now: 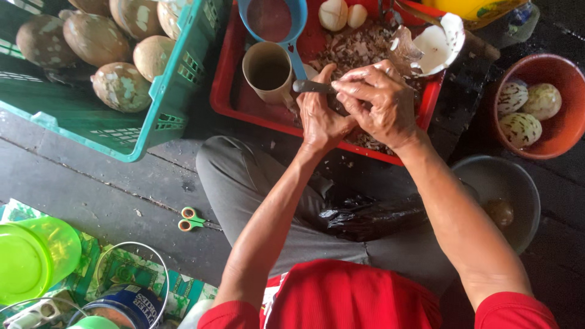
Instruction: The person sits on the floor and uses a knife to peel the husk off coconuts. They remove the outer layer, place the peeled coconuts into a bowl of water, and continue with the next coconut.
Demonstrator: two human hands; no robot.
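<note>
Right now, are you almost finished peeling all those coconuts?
Not yet. Three peeled ones sit in the orange bowl, and shavings fill the red tray. My left hand and right hand work a knife. The green crate holds several unpeeled coconuts.

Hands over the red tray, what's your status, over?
Left hand grips a grey tool handle. Right hand closed over something hidden, touching the left. Both above the red tray of shell scraps; tan cup beside them.
</note>
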